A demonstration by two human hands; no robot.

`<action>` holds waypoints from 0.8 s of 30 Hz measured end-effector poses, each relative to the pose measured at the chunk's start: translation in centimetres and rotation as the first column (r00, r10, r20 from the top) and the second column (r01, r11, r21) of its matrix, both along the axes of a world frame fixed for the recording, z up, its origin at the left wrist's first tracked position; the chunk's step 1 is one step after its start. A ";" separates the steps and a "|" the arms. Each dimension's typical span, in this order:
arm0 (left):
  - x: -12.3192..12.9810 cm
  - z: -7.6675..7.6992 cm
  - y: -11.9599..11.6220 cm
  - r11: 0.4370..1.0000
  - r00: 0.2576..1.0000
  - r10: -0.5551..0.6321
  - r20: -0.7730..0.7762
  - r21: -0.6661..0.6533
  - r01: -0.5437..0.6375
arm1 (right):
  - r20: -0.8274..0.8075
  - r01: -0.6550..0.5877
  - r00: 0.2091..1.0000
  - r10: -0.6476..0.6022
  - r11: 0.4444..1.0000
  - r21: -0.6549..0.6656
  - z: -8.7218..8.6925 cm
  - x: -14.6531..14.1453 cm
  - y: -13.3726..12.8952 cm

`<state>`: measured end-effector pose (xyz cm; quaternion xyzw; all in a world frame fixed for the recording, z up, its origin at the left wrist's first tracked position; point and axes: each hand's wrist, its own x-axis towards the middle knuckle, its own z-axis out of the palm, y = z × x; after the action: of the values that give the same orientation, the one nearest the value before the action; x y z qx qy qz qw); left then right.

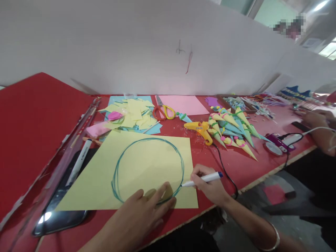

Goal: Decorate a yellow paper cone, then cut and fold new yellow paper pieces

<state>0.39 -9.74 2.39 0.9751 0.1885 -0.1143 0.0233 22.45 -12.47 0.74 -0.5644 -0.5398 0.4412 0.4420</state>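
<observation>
**Yellow sheet [91, 182] pressed flat**

Near the bench's [244, 168] front edge, it is steadied by the spread left hand [141, 210], seemingly against slipping; the marker [211, 177] is pinched near its tip by the right hand [210, 190], presumably for control.

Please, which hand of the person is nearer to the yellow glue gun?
Right. The right hand, gripping a white marker, is below the yellow glue gun in the picture; the left hand is farther away, below and to its left, on the yellow paper.
</observation>
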 end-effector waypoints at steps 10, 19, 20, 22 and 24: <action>-0.8 -0.4 -0.3 0.999 0.997 -0.025 0.074 -0.040 0.028 | 0.119 -0.082 0.990 0.077 0.996 0.034 0.0 -1.9 0.0; -0.8 -0.6 -0.4 0.997 0.995 -0.029 0.091 -0.063 0.035 | 0.289 -0.171 0.945 0.155 0.985 0.029 -0.2 -2.5 -0.7; -0.7 -0.6 -0.5 0.997 0.996 -0.023 0.091 -0.075 0.030 | 0.295 -0.177 0.942 0.160 0.984 0.033 -0.3 -2.5 -0.7; -0.7 -0.6 -0.6 0.996 0.996 -0.013 0.091 -0.086 0.021 | 0.307 -0.183 0.938 0.162 0.982 0.039 -0.5 -2.4 -0.8; -0.8 -0.6 -0.7 0.997 0.996 -0.006 0.087 -0.078 0.013 | 0.321 -0.184 0.933 0.163 0.982 0.037 -0.6 -2.3 -0.8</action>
<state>-0.36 -10.42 1.78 0.9784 0.1780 -0.0792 0.0694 20.17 -13.25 0.12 -0.5630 -0.6657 0.3641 0.3276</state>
